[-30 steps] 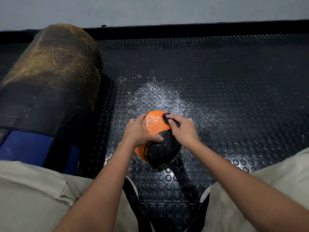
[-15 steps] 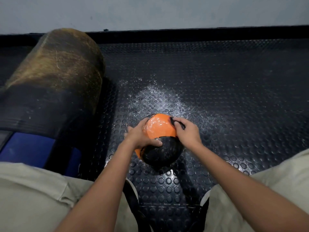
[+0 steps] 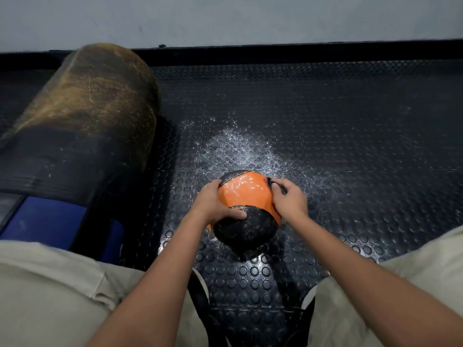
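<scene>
The left hand [image 3: 213,204] gripped the wet orange-and-black ball [image 3: 246,196] by its side, steadying it low over the studded floor [image 3: 350,146], so the right hand [image 3: 290,200], pinching a small dark pad [image 3: 270,182], could rub it.

The ball [image 3: 246,196] is round, with a glossy, wet-looking orange panel turned upward and a rough black panel facing the person. It is held between the left hand [image 3: 213,204] and right hand [image 3: 290,199], low over the studded mat [image 3: 350,121].
</scene>
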{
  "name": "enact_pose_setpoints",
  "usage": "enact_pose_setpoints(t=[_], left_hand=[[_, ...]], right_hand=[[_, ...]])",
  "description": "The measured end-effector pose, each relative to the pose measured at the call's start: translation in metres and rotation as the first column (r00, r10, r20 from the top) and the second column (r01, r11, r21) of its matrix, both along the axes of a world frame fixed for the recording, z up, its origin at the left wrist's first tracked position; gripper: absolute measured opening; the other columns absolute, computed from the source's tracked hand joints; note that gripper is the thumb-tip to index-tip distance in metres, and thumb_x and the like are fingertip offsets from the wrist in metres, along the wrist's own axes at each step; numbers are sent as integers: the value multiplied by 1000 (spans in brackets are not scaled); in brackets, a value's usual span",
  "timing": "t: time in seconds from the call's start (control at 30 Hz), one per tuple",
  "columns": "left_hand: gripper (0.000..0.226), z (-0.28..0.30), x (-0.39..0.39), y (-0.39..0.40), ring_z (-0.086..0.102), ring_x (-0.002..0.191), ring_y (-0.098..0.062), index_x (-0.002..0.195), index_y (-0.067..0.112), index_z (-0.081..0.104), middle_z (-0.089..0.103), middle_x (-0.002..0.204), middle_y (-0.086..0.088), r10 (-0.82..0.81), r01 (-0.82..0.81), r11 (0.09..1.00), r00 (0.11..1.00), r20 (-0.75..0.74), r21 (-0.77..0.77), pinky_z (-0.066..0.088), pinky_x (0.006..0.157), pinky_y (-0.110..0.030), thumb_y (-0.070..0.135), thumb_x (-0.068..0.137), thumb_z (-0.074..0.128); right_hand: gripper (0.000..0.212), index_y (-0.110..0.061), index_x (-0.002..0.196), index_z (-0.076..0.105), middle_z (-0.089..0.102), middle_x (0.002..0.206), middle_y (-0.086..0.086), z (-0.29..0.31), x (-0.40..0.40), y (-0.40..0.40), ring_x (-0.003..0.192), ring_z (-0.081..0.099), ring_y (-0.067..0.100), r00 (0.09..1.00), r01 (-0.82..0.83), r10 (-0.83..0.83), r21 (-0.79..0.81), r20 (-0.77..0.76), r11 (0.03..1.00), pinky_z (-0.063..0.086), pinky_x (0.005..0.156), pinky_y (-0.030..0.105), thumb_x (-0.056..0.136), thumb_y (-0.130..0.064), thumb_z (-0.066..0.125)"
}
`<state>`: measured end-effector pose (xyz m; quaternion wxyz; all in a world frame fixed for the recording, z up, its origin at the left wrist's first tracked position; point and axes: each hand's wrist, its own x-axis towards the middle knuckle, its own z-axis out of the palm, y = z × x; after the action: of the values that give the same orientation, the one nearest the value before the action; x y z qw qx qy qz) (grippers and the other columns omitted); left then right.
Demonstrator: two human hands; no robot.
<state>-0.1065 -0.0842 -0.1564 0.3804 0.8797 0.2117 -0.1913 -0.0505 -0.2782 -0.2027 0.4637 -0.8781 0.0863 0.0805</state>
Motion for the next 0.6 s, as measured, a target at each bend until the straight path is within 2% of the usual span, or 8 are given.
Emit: enact_pose_setpoints(t=[0.07, 0.17, 0.23, 0.3, 0.43, 0.5, 0.57, 0.6], left_hand=[[130, 2, 2, -5, 33, 144, -36, 158, 31, 23, 23, 160, -12, -4, 4, 1000, 1000, -29, 3, 35, 116, -54, 45, 52, 97], [130, 0, 6, -8, 35, 143, -35, 158, 37, 22, 28, 160, -10, -28, 28, 1000, 999, -39, 0, 37, 114, -54, 44, 52, 98], [133, -3, 6, -6, 37, 143, -29, 158, 38, 23, 34, 160, -4, -52, 52, 999, 998, -26, 4, 37, 115, -51, 44, 49, 99], [133, -5, 4, -4, 38, 143, -26, 157, 37, 24, 37, 158, -2, -51, 51, 999, 999, -13, -7, 36, 116, -49, 44, 48, 99], [131, -4, 1, -4, 43, 138, -28, 154, 25, 22, 40, 154, -3, 10, -10, 999, 1000, -14, -49, 39, 113, -46, 44, 51, 99], [125, -6, 2, -7, 44, 136, -29, 152, 22, 23, 41, 153, -4, -14, 12, 999, 1000, -25, -41, 40, 112, -46, 45, 54, 97], [120, -6, 4, -9, 43, 136, -28, 152, 20, 26, 40, 153, -5, -49, 48, 999, 999, -22, -23, 40, 112, -46, 43, 57, 96], [119, -6, 5, -9, 41, 138, -28, 152, 20, 26, 37, 154, -5, -65, 65, 998, 998, -22, -6, 39, 113, -46, 42, 59, 96]], right_hand=[[18, -38, 111, 69, 69, 105, -8, -3, 0, 2, 102, 62, 17, 999, 43, -43, -7, 1, 999, 52, 82, 32, 101, -31, 56], [22, -38, 117, 69, 64, 114, 1, 1, -8, 11, 95, 44, 0, 993, -79, 81, -30, 83, 996, 42, 91, 26, 100, -34, 57], [26, -36, 122, 69, 61, 125, -11, 8, -13, 16, 100, 37, 4, 943, -263, 279, -106, 181, 959, 36, 95, 23, 99, -32, 59], [26, -34, 122, 71, 59, 126, -22, 12, -14, 16, 108, 35, 9, 904, -327, 349, -126, 248, 937, 34, 96, 21, 99, -30, 61], [22, -39, 116, 70, 69, 105, -8, -2, 2, 1, 113, 46, 18, 987, -97, 98, -16, 129, 995, 41, 89, 30, 100, -34, 56], [20, -38, 112, 70, 70, 100, -9, -3, 6, -1, 114, 55, 25, 997, 15, -14, -17, 79, 1000, 47, 93, 36, 100, -33, 55], [20, -34, 112, 71, 70, 98, -6, -1, 4, 2, 112, 56, 25, 996, 52, -48, -45, 81, 998, 49, 93, 39, 100, -30, 55], [20, -33, 114, 71, 67, 98, -3, 0, 1, 5, 108, 53, 20, 995, 32, -28, -48, 91, 998, 48, 90, 35, 100, -30, 56]])
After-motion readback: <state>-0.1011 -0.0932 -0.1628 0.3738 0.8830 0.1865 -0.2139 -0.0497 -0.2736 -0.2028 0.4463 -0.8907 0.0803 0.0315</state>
